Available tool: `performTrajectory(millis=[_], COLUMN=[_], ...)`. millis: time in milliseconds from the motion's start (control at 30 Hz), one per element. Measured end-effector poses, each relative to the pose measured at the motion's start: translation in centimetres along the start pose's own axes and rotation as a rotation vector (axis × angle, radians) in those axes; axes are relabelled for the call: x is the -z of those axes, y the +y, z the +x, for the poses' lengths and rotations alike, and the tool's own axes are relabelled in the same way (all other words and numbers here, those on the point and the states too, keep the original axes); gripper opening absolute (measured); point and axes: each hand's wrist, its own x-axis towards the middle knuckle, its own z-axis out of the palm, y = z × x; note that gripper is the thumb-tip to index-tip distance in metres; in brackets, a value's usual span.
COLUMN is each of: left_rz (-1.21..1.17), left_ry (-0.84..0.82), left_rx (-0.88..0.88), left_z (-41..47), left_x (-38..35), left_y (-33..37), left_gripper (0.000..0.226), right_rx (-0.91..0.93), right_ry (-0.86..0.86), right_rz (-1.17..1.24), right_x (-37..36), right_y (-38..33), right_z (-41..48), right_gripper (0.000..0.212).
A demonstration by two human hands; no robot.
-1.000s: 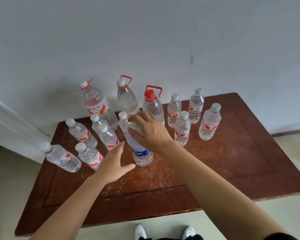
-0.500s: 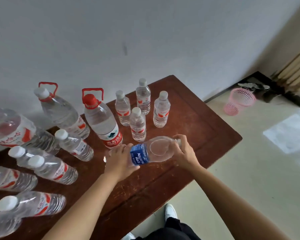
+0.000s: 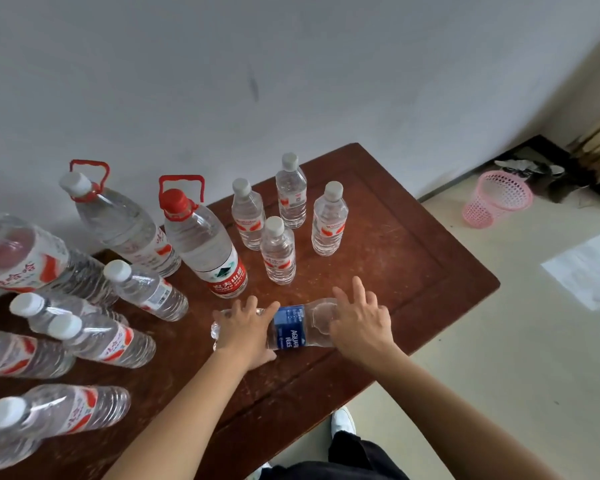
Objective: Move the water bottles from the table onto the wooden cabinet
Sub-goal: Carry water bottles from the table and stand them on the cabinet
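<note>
Blue-label bottle (image 3: 293, 327) on its side, low over brown table (image 3: 413, 271) near front edge. Left hand (image 3: 248, 332) clasping base end, fingers curled over. Right hand (image 3: 359, 323) on neck end, fingers spread, loosely draped. Other bottles (image 3: 278, 252) upright behind.

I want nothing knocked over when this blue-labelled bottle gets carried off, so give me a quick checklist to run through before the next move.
1. Both hands on the bottle: ok. The left hand covers the base end and the right hand the neck end of the clear plastic blue-labelled bottle.
2. Firm grip: cannot tell. The right hand's fingers look spread over it, not wrapped around.
3. Cap on: cannot tell, it is hidden under the right hand.
4. Clearance from neighbours: ok. The large red-capped bottle and the nearest small white-capped bottle stand apart from it.
5. Wooden cabinet in sight: not ok, only the brown wooden table shows.
</note>
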Motion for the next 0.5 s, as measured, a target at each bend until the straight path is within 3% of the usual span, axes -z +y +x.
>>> performTrajectory(millis=[133,200,500], left_rz=[0.001,-0.011,0.015], left_ry=[-0.138,-0.161,0.013], left_rx=[0.061,0.087,0.169], left_z=[0.7,0.7,-1.1], left_x=[1.0,1.2,-0.3], left_y=[0.6,0.8,2.1], left_gripper=[0.117,0.122,0.104], right_rx=[0.194,0.207,0.327], right_ry=[-0.218,-0.187,0.046], right_rz=[-0.079,-0.145,-0.045], right_x=[-2.1,-3.3,-5.1], right_y=[-1.3,-1.2,0.5], right_z=[1.5,2.2,1.9], right_gripper=[0.105,0.113,0.081])
